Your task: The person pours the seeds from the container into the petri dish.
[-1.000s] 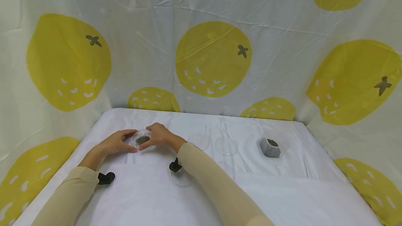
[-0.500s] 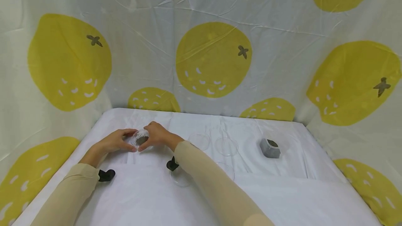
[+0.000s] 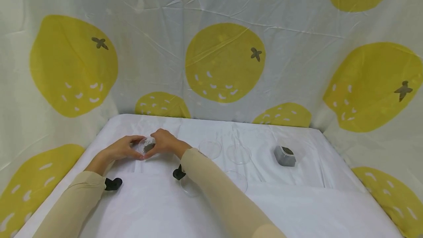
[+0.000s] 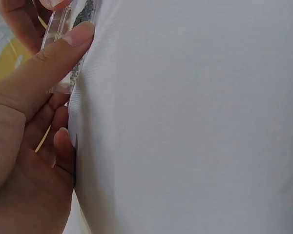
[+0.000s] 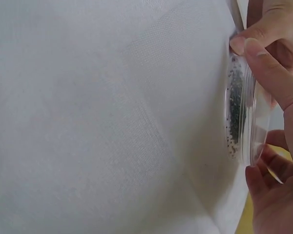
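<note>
A clear round petri dish with dark grains in it is at the left rear of the white-covered table. My left hand grips its left side, thumb at the near edge. From the right, my right hand holds the same dish between thumb and fingers. In the right wrist view the petri dish shows several stacked clear rims, the grains spread in a thin layer. Both thumbs press along its near rim there. The left wrist view catches only part of the petri dish, partly behind the left thumb.
Clear round dish pieces lie on the cloth: one and another behind the right forearm, one partly covered by the sleeve, one nearer. Right of them stands a grey container with dark contents. A lemon-print curtain hangs behind.
My right hand and forearm have shifted slightly left, closer to the left hand. Both hands keep holding the petri dish; the other things have not moved.
</note>
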`<act>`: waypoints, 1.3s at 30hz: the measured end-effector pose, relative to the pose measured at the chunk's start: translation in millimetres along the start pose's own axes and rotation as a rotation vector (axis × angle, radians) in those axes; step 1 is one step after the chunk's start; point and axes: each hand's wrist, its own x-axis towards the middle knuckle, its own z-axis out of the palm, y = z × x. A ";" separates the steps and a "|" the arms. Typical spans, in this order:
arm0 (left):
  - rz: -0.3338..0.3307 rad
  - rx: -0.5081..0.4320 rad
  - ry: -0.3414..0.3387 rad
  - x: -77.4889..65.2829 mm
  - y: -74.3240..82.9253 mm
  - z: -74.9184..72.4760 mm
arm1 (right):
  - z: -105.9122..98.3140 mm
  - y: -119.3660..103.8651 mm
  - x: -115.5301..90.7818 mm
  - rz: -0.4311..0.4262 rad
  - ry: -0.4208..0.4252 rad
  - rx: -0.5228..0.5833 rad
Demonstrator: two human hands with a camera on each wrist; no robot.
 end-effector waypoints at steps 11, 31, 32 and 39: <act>-0.017 0.000 -0.019 0.6 0.2 -0.9 | 3.8 2.3 0.0 0.015 0.002 0.018; -0.052 -0.134 -0.070 -2.6 0.1 -7.6 | -1.7 15.7 -0.9 -0.022 -0.056 0.078; -0.052 -0.148 -0.071 -3.1 -0.6 -7.9 | -3.6 15.9 -1.7 -0.028 -0.060 0.084; -0.074 -0.234 -0.050 -4.5 -2.3 -9.1 | -22.3 17.7 -11.5 -0.020 -0.062 0.097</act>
